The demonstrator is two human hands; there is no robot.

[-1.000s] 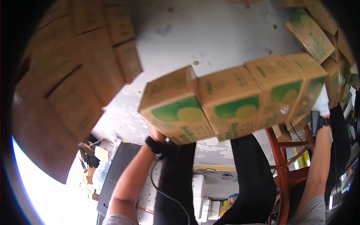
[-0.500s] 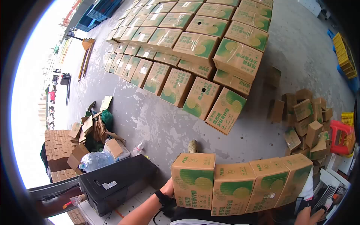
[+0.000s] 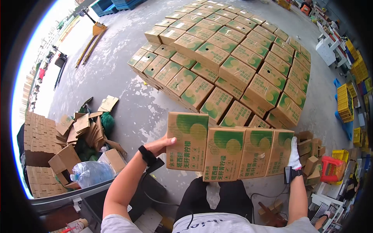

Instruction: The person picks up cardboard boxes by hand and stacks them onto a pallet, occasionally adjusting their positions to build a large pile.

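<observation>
A side-by-side row of several cardboard cartons (image 3: 225, 155) with green print is held up in front of my body. My left hand (image 3: 165, 143) presses on the left end, its thumb on the front face of the outermost carton (image 3: 187, 141). That carton sits a little higher than its neighbours. At the other end, my right hand (image 3: 294, 155), in a white glove, presses the outer side of the last carton (image 3: 280, 152). Its fingers reach along that side. Beyond the row stands a large stack of matching cartons (image 3: 237, 70), layered in tight rows.
Flattened cardboard (image 3: 87, 128) and a clear plastic jug (image 3: 93, 173) lie at the left. At the right are loose small cartons (image 3: 311, 155), a red plastic item (image 3: 331, 169) and yellow crates (image 3: 345, 103). A yellow pallet jack (image 3: 93, 37) stands at the far left.
The held row has moved up and away from my body, nearer the stack, and my arms reach farther forward. The view has turned, showing more of the stack's right side.
</observation>
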